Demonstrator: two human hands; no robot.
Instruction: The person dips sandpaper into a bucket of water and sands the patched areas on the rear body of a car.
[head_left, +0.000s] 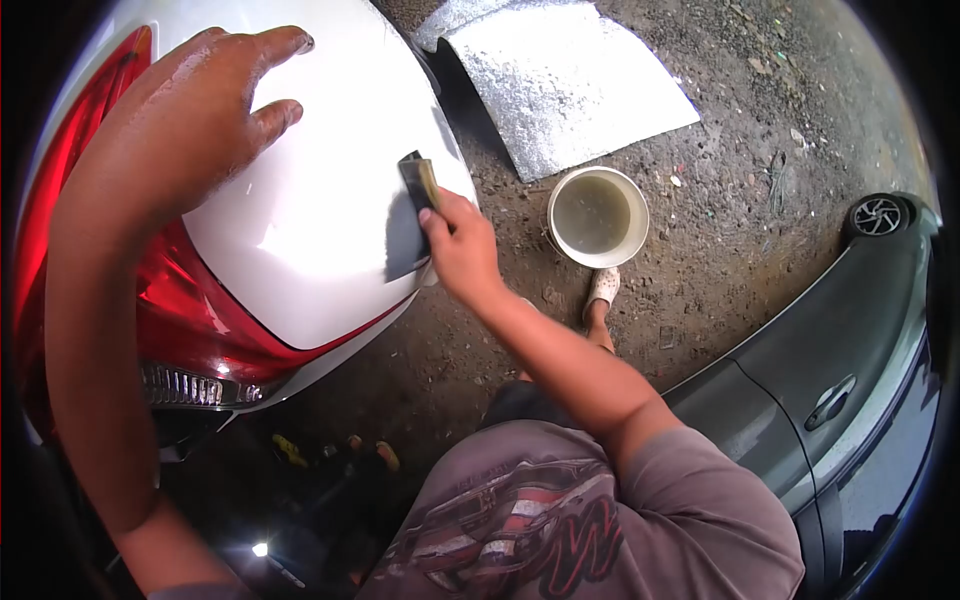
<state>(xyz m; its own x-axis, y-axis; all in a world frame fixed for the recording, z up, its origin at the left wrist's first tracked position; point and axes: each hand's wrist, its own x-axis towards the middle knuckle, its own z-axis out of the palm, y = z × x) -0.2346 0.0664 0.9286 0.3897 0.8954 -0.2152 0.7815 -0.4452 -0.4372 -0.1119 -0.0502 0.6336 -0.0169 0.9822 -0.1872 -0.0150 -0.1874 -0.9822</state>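
My left hand (225,95) arches over the white car panel (310,210) at upper left, its visible fingers stretched apart and holding nothing. Whether its fingertips touch the paint is hard to tell. Near the panel's right edge, my right hand (463,245) grips a small dark block with a yellowish side, which looks like a sanding block (420,182). Beside that block a dark grey patch (405,238) shows against the white paint; I cannot tell if it is abrasive paper or a shadow. The red tail light (215,295) curves around the panel's lower left.
A pale bucket (640,232) of cloudy water stands on the dirt ground, close to my foot in a light clog (605,285). Behind it lies a silvery foil sheet (570,80). A dark grey car (800,370) occupies the right side.
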